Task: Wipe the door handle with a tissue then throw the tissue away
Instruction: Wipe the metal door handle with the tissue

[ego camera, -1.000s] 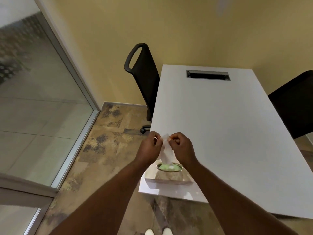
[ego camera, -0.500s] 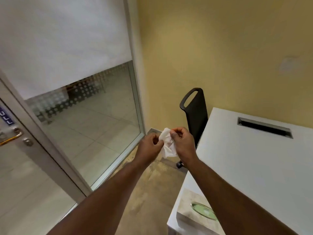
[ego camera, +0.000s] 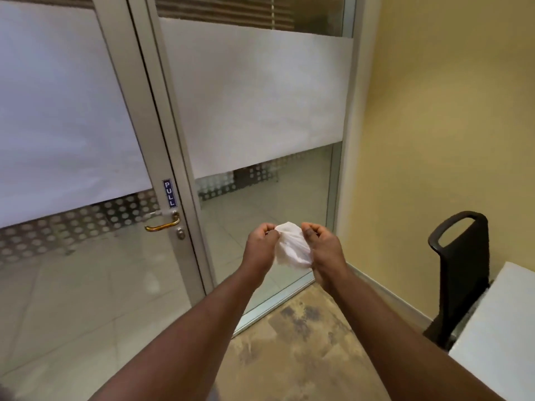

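Note:
A white tissue (ego camera: 290,246) hangs crumpled between my two hands at mid-frame. My left hand (ego camera: 260,246) pinches its left top edge and my right hand (ego camera: 323,246) pinches its right edge. The brass lever door handle (ego camera: 164,224) sits on the glass door (ego camera: 72,256) at the left, well apart from both hands, below a blue PULL sticker (ego camera: 169,193). A round lock cylinder (ego camera: 181,233) is just under the handle.
A fixed glass panel (ego camera: 260,125) with frosted film stands right of the door. A yellow wall (ego camera: 448,140) meets it at the corner. A black chair (ego camera: 460,273) and the corner of a white table (ego camera: 503,322) are at the right. Mottled floor (ego camera: 304,342) lies ahead.
The view has swung left from the table and tissue box to the door. Both hands have lifted the tissue clear of the box, and the handle has come into fuller view.

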The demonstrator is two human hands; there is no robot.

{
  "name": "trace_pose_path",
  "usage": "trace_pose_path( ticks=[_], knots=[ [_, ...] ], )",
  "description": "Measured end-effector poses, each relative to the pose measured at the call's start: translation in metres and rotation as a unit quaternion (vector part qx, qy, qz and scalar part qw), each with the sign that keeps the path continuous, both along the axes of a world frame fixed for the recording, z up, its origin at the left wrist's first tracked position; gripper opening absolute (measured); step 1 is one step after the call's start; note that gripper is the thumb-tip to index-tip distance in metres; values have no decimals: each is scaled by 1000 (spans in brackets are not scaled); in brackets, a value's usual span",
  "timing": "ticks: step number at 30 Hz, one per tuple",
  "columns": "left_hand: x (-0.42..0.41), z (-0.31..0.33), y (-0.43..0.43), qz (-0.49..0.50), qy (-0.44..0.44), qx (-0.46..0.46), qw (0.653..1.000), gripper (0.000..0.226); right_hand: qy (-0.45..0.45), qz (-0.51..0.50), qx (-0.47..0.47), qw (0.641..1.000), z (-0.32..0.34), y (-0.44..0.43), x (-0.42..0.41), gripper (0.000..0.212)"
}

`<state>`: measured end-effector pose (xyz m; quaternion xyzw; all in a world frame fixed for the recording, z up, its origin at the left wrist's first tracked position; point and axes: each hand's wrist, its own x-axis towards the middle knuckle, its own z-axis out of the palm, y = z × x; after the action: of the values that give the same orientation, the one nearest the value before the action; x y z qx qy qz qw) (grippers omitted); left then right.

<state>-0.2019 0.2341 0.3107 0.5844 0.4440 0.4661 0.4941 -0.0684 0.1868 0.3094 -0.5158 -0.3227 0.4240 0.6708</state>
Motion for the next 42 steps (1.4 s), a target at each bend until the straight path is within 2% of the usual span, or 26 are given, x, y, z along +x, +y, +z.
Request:
trace_pose_path(
  ticks=[5, 10, 13, 18, 23, 27, 29, 32, 36, 38, 40, 42],
  knots=[
    [-51, 18, 48, 22, -80, -34, 996, 20, -4, 136, -6, 991, 10, 49, -47, 52],
    [-110, 47, 107, 11, -64, -14, 998, 18, -49, 250, -18, 967, 24, 121, -94, 69],
    [-146, 60, 135, 7, -38, 9, 999, 15, -47, 314, -24, 948, 33, 158, -117, 53],
    [-196, 63, 179, 27, 6, 32, 999, 8, 17, 340, 57, 939, 51, 208, -158, 52],
    [-231, 48, 219, 60, 6, 36, 997, 16, 66, 309, 103, 943, 51, 257, -200, 50],
    [-260, 34, 250, 151, 2, 45, 987, 16, 90, 274, 92, 953, 45, 297, -220, 45],
    [-278, 30, 261, 230, 30, 75, 970, 14, 110, 263, 84, 955, 38, 319, -226, 44],
    [-306, 27, 276, 339, 186, 139, 912, 8, 136, 236, 63, 960, 26, 347, -232, 44],
    [-336, 31, 307, 389, 335, 194, 836, 38, 129, 238, 55, 961, 11, 381, -239, 61],
    [-344, 33, 321, 383, 390, 220, 808, 50, 109, 241, 44, 963, 0, 393, -242, 61],
    [-348, 37, 336, 368, 428, 242, 790, 59, 90, 219, 16, 971, -14, 406, -242, 48],
    [-351, 42, 355, 354, 456, 265, 772, 64, 20, 184, -5, 983, -31, 423, -241, 29]
  ],
)
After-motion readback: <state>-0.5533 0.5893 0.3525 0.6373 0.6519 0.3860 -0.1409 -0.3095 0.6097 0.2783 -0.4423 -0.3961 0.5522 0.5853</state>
